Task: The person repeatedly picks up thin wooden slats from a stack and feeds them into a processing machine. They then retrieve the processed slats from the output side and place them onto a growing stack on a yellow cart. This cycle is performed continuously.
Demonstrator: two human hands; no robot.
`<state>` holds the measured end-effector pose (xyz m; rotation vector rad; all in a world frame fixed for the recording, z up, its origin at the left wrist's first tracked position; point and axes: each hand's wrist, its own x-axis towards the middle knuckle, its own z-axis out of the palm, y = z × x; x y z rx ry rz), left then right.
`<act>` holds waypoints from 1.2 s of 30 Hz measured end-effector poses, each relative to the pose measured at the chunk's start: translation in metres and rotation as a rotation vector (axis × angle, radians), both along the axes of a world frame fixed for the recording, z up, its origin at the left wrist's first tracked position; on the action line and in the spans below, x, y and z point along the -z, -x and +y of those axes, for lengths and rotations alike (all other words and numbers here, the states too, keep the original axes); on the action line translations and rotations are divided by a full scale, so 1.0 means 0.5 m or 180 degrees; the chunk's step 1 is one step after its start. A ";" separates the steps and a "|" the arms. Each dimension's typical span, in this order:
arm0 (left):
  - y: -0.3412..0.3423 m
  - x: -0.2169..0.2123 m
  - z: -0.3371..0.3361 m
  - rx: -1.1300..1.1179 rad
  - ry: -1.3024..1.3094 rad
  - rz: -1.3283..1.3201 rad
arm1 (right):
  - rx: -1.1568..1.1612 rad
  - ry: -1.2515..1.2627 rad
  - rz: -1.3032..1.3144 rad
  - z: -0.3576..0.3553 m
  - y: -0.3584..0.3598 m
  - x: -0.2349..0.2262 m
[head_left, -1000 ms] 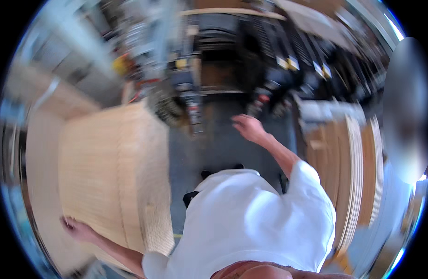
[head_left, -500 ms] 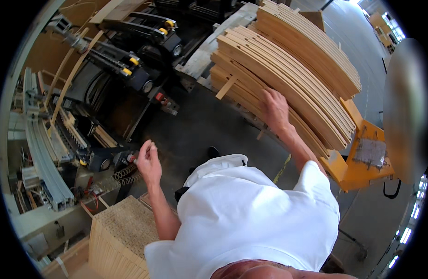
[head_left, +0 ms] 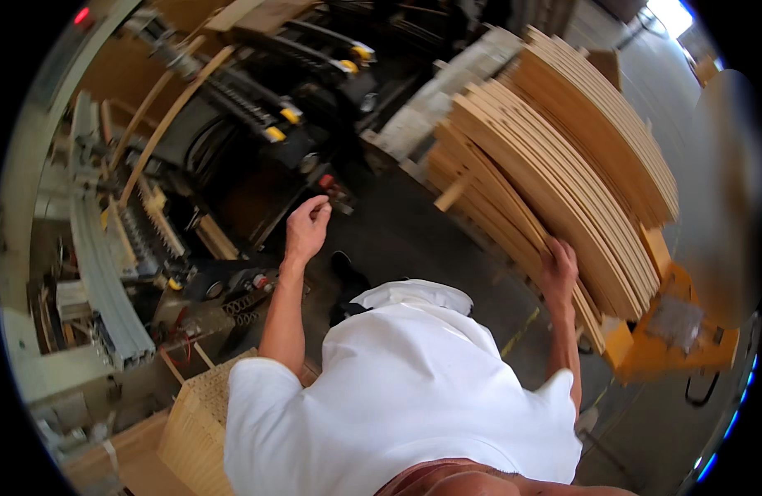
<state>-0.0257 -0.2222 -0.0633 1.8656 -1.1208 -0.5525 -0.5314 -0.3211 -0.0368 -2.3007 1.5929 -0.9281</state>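
Your right hand is at the near end of a long, curved, light-brown wooden board, which leans a little apart from the pile behind it. The fingers lie at its upper edge; whether they already grasp it, I cannot tell. From this hand, the board extends forward and to the left, its long axis slanting from far left to near right. Your left hand is well apart from it, over the dark floor, loosely curled, with nothing visible inside; so the right is the nearer one.

By count: two hands; two main piles of curved boards, the front pile and the rear pile, their boards too tight to number surely; one short pale wooden stick protruding; one orange metal stand.
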 end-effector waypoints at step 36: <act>-0.585 -0.044 -0.009 -0.0250 -0.0863 -0.0801 | -0.3470 -0.0460 -0.0057 -0.315 -1.420 -0.184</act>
